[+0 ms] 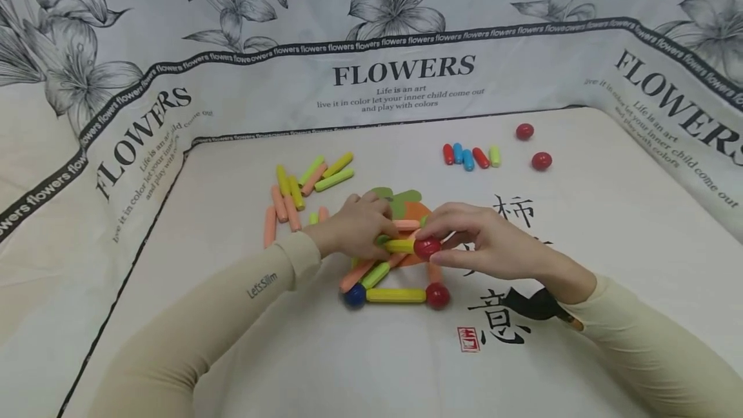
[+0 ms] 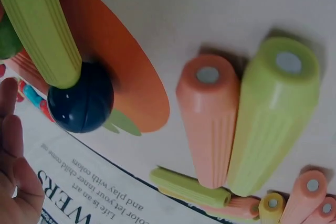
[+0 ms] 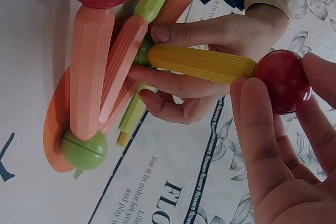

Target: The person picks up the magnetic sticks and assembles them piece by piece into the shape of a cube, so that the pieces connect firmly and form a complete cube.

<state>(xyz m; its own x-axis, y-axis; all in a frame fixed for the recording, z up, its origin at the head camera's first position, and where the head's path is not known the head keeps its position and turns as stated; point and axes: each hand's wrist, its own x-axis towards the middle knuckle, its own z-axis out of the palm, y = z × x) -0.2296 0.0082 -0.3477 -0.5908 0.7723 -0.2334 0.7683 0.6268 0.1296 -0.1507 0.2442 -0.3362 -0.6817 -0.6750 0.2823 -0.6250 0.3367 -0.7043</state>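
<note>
Thumb and fingers of my right hand (image 1: 493, 240) pinch a red ball (image 3: 283, 82) fixed on one end of a yellow rod (image 3: 202, 64). At the rod's other end, my left hand (image 1: 362, 228) pinches a green ball (image 3: 144, 54) between thumb and finger. This rod stands up over a frame of magnetic rods and balls. Along the frame's near side, a yellow rod (image 1: 396, 295) joins a blue ball (image 1: 354, 296) to a red ball (image 1: 438, 295). A salmon rod (image 3: 92, 72) runs to a light green ball (image 3: 84, 149). In the left wrist view, a dark blue ball (image 2: 81, 103) meets a green rod (image 2: 44, 30).
Loose yellow, green and salmon rods (image 1: 282, 180) lie left of the frame. Several short red, blue and green rods (image 1: 468, 160) lie at the back right, near two red balls (image 1: 542, 160). A printed cloth wall (image 1: 400, 95) borders the back and sides.
</note>
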